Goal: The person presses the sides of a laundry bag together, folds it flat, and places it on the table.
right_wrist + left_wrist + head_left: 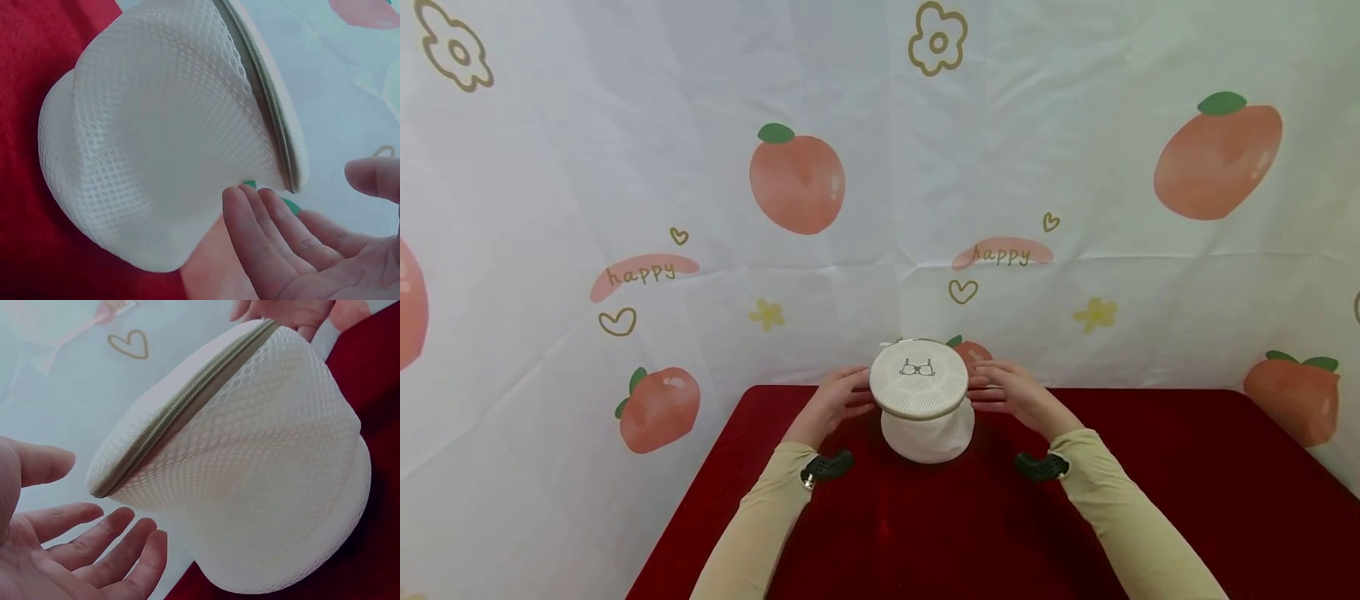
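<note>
A white mesh laundry bag (925,429) with a round lid stands on the red table, its sides twisted and slumped. On the lid is a small bra drawing, and an olive-beige zipper (187,403) runs around the rim. My left hand (838,400) is at the bag's left side, fingers loosely extended; in the left wrist view a narrow gap shows between fingertips and mesh. On the opposite side is my right hand (1011,396), its fingers relaxed and thumb apart. In the right wrist view its fingertips (236,203) lie close by the mesh; contact is unclear.
The red cloth-covered table (895,533) extends toward me and to the right. Behind it hangs a white backdrop (880,167) printed with peaches, hearts and "happy" lettering. Dark wrist straps (831,465) sit over the light sleeves.
</note>
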The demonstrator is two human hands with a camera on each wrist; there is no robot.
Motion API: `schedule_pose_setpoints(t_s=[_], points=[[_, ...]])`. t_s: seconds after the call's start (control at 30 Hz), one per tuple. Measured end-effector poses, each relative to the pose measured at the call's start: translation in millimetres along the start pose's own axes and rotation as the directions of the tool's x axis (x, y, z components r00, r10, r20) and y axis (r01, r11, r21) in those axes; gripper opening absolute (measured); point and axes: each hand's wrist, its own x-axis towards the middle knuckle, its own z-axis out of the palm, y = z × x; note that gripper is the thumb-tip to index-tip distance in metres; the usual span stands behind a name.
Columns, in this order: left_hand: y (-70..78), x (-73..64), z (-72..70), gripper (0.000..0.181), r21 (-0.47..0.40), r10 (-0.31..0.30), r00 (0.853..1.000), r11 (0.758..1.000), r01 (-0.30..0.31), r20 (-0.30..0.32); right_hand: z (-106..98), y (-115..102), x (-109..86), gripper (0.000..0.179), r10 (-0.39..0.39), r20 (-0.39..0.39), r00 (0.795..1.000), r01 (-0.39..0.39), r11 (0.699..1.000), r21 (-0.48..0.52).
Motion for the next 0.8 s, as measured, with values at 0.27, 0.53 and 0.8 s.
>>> schedule_pose_setpoints(t_s=[0.27, 0.53, 0.8], points=[[-1.4, 3.8, 6.7, 0.043, -0.027, -0.025, 1.000, 0.999, 0.025, 0.010, 4.1, 2.4, 6.0, 0.056, 0.007, 0.001, 1.000, -0.007, 0.998, 0.055], [-1.2, 6.0, 10.3, 0.040, -0.064, -0.030, 1.000, 0.998, 0.029, -0.001, 6.1, 5.8, 6.9, 0.051, -0.019, -0.004, 1.000, 0.019, 0.999, 0.026], [1.0, 5.8, 10.7, 0.038, -0.061, -0.022, 1.000, 0.998, 0.022, 0.003, 7.6, 6.6, 9.7, 0.052, -0.005, -0.032, 0.999, 0.006, 0.998, 0.056]])
